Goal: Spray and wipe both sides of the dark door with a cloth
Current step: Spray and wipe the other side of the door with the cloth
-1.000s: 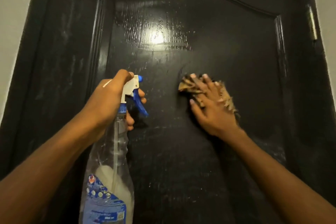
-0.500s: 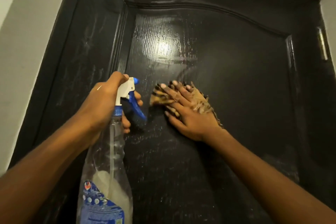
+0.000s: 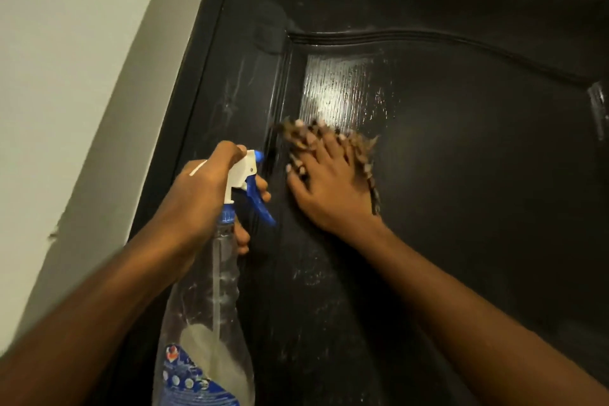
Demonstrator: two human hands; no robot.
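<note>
Brown cloth [image 3: 362, 147] is pressed by the spread right hand [image 3: 326, 194] at the left panel edge of the door [image 3: 478, 191]; the spray bottle [image 3: 214, 306] is gripped by the left hand [image 3: 197, 194]; bare panel lies rightward.

The dark door [image 3: 461, 175] is glossy with wet streaks. A brown patterned cloth [image 3: 362, 145] lies flat against its arched panel's left edge. The clear, blue-triggered spray bottle [image 3: 214, 306] tilts just left of it.

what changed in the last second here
The right hand slid the cloth leftward across the door, from mid-panel to the left moulding, close to the spray bottle. Unchanged: the right hand presses flat on the cloth, and the left hand grips the spray bottle.
</note>
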